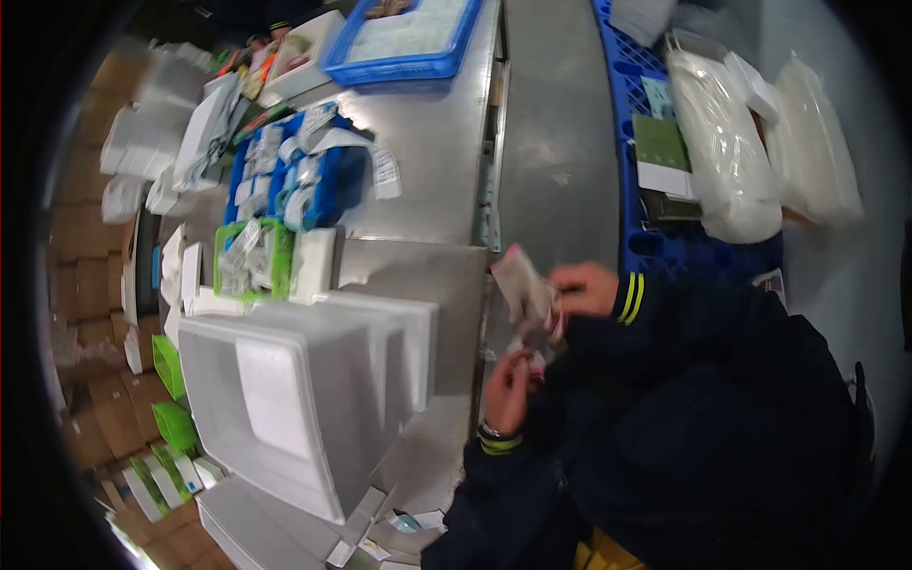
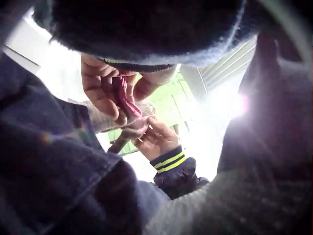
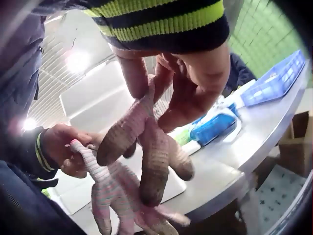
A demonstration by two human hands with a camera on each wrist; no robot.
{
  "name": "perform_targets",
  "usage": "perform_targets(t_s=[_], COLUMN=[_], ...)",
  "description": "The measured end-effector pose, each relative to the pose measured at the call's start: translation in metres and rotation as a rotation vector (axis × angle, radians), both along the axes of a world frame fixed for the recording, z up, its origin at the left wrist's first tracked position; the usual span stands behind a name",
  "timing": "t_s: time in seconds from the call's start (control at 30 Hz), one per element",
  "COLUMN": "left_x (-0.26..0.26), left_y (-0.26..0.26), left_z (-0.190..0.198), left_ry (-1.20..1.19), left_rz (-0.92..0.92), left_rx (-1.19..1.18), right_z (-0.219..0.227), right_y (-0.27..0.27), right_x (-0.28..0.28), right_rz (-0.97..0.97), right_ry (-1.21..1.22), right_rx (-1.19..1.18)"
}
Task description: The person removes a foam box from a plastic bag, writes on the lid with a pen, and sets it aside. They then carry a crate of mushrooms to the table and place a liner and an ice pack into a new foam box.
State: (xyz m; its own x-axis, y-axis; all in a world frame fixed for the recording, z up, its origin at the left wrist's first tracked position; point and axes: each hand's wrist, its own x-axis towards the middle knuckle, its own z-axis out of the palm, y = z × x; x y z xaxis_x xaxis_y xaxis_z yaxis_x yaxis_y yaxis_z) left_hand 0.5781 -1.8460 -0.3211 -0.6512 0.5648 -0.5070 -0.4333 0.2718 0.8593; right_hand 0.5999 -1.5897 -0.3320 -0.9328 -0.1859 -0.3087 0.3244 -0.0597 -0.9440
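My right hand (image 1: 584,289) pinches a pale knitted glove (image 1: 521,287), blurred in the head view. Below it there, my left hand (image 1: 506,391) grips a second glove by its pinkish edge. In the right wrist view, the glove (image 3: 155,164) under my right hand (image 3: 188,81) hangs with dark-stained fingers pointing down. Beside and partly behind it hangs the striped glove (image 3: 105,183), its edge between the fingers of my left hand (image 3: 66,149). The left wrist view shows my left hand (image 2: 102,90) holding a pink edge (image 2: 128,105), close to my right hand (image 2: 157,140).
A large grey bin (image 1: 328,408) stands on the metal table (image 1: 427,142), near a green basket (image 1: 289,256) and blue bins (image 1: 318,180) of packets. A blue crate (image 1: 389,68) lies farther along. Wrapped white bundles (image 1: 727,142) lie on a blue pallet (image 1: 622,123) at right.
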Motion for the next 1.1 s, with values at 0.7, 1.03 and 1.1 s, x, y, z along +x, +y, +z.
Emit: perform_targets(t_s=[0.7, 1.03, 1.1], left_x=[-0.301, -0.427, -0.477], left_y=[0.501, 0.787, 0.859], left_z=[-0.066, -0.117, -0.101], left_ry=[0.028, 0.533, 0.580], left_rz=[-0.331, -0.521, -0.503], left_rx=[-0.040, -0.025, -0.066], right_z=[0.009, 0.008, -0.012], right_y=[0.415, 0.644, 0.699], right_x=[-0.199, -0.345, -0.391], right_rz=[-0.091, -0.695, -0.686], right_ry=[0.662, 0.099, 0.013], right_rx=[1.012, 0.777, 0.750])
